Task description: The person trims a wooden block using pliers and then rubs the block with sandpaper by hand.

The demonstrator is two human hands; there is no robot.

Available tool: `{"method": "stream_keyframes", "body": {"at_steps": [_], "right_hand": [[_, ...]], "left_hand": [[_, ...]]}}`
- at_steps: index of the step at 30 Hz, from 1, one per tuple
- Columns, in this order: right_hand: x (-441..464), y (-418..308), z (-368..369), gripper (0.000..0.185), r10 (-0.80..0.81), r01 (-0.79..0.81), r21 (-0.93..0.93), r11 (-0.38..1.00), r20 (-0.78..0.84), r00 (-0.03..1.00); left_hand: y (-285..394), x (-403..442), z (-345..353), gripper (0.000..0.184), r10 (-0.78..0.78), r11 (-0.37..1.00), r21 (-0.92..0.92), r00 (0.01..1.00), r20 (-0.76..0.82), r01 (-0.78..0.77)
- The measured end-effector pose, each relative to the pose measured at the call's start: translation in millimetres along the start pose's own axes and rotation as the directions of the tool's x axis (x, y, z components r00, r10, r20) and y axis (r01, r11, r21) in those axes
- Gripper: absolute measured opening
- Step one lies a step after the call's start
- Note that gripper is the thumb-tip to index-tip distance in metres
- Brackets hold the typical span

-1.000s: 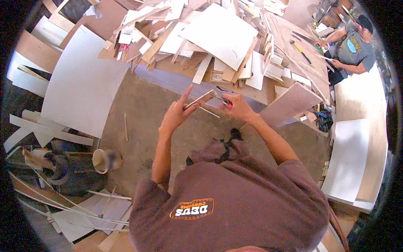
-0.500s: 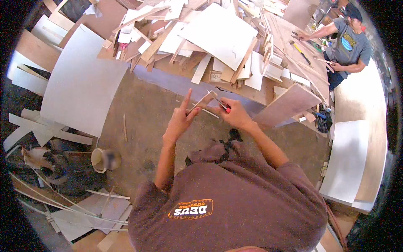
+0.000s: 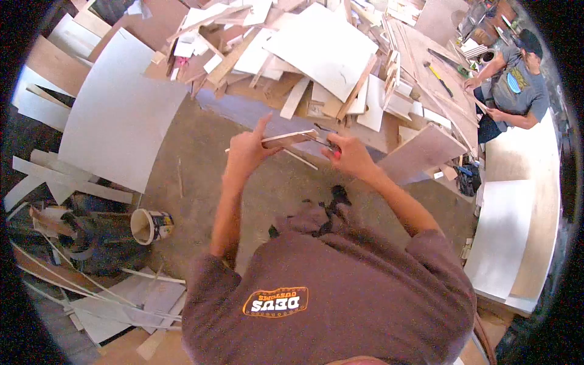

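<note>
From my remote seat, I see the left hand pinching one end of a narrow wood piece, index finger raised; I'd want that pinch firm and the fingertips clear of the tool. The right hand grips a red-handled hand tool, its tip at the piece's right end; small, square-on pressure with a steady wrist should limit slipping or splitting, I judge. The piece sits between both hands, above the floor, slightly tilted, with a pale long edge and brown face. Beyond lies the offcut-laden workbench; far right, a co-worker.
</note>
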State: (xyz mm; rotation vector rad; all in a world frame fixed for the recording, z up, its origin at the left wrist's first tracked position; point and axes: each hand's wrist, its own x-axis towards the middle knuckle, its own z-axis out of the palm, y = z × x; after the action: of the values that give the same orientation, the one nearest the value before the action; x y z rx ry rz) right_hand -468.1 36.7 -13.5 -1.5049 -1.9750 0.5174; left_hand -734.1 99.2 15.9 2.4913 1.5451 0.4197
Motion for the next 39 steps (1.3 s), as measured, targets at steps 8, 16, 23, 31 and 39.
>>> {"method": "stream_keyframes", "body": {"at_steps": [8,16,23,31,39], "right_hand": [[-13.5,-0.6,22.9,0.035,0.175,-0.150,0.310,0.939,-0.055,0.983],[-21.8,2.4,24.5,0.033,0.271,-0.278,0.133,0.951,0.071,0.960],[-13.7,23.1,5.1,0.027,0.048,-0.052,-0.153,0.987,-0.026,0.999],[-6.2,4.1,18.1,0.030,0.189,-0.164,0.233,0.959,-0.089,0.978],[-14.9,25.8,18.1,0.023,0.032,-0.048,-0.096,0.994,-0.160,0.987]], "left_hand": [[16.1,-13.3,38.6,0.028,0.016,0.983,-0.182,0.996,-0.086,-0.031],[6.4,-11.9,23.8,0.024,0.105,0.993,-0.049,0.994,-0.032,-0.107],[-2.6,8.3,20.7,0.024,0.242,0.970,-0.003,0.970,-0.008,-0.242],[25.1,-2.4,27.5,0.026,0.034,0.966,-0.253,0.994,-0.104,-0.060],[0.3,1.9,33.0,0.028,0.195,0.980,-0.034,0.978,-0.070,-0.198]]}}
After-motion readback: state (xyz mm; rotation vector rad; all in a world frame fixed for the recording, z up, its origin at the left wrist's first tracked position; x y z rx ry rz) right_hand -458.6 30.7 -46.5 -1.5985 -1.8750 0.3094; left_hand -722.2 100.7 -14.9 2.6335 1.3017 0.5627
